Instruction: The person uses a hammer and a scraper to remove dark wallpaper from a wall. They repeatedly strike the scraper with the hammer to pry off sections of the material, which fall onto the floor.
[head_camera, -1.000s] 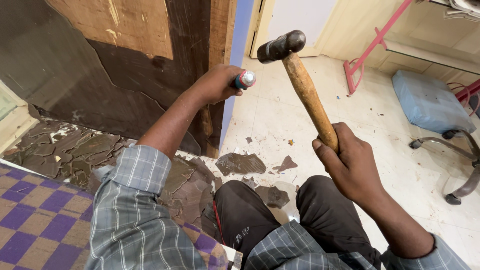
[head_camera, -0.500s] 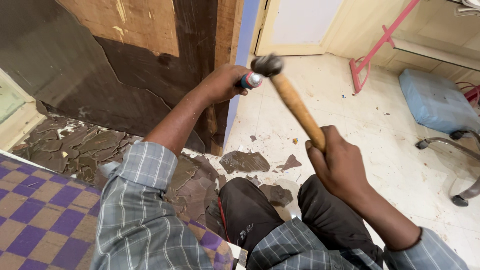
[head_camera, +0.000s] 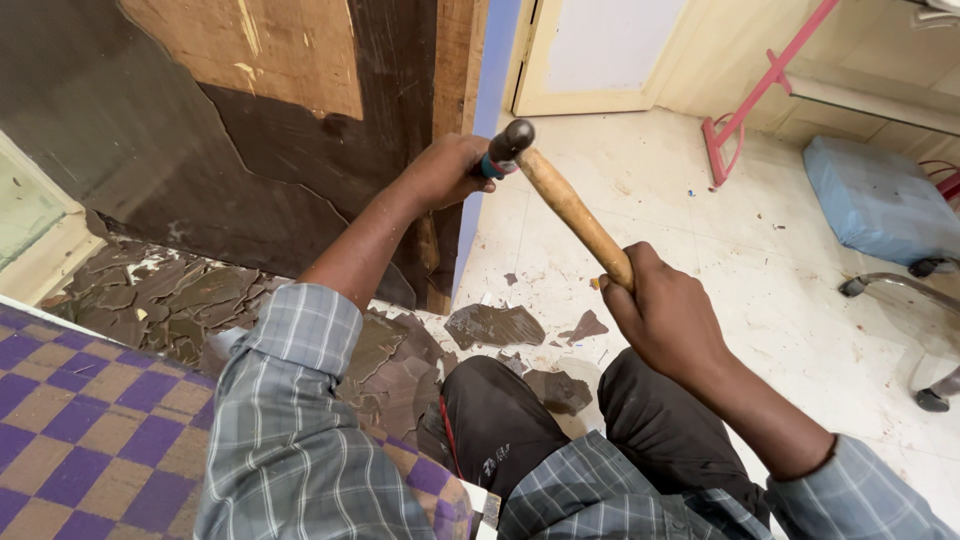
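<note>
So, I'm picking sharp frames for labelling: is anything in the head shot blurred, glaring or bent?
Head view: the hammer head is slightly motion-smeared where it meets the tool in the left hand; right hand and floor chips are sharp. Light is soft and even, without hard glare. Wide-angle lens bends the edges.

the left hand is covering the shaft of the blue-handled tool, so its tip is staying out of sight. the hammer head is showing blurred. the right hand is hiding the handle's lower end. the chair is running off the right edge.
</note>
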